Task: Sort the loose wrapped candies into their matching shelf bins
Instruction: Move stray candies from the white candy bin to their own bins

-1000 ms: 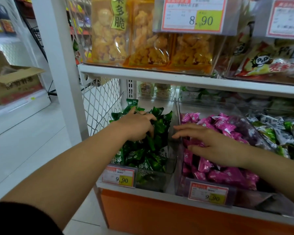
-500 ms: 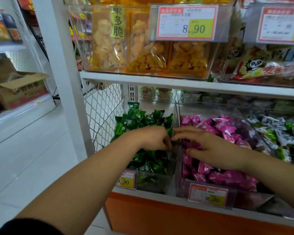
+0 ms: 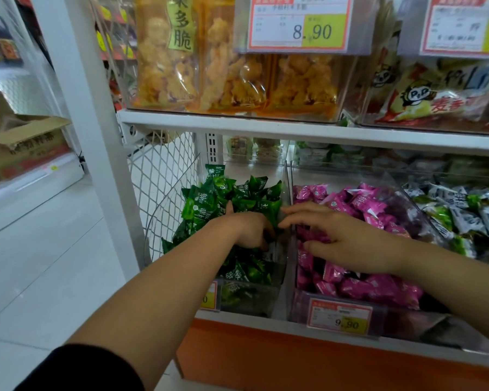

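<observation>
A person's 2 bare arms reach into clear bins on the lower shelf (image 3: pixel 266 320) of a shop display. The left hand (image 3: pixel 250 231) is pushed into the green candies (image 3: pixel 209 204) at the right edge of the left bin (image 3: pixel 246 299). Its fingers curl downward and are buried in the wrappers, so it is not possible to tell whether they grip anything. The right hand (image 3: pixel 350 244) lies flat with fingers straight and spread over the pink candies (image 3: pixel 364 206) at the left edge of the middle bin (image 3: pixel 299 306). It holds nothing, and its fingertips (image 3: pixel 287 210) reach the clear wall between the 2 bins, just beside the left hand. A 3rd bin at the right edge of the shelf holds grey-and-green candies (image 3: pixel 463 213). A price tag (image 3: pixel 347 320) reading 9.90 sits on the front of the middle bin. On the upper shelf (image 3: pixel 266 125) stand bags of golden fried snacks (image 3: pixel 223 69) behind a tag (image 3: pixel 299 24) reading 8.90.
</observation>
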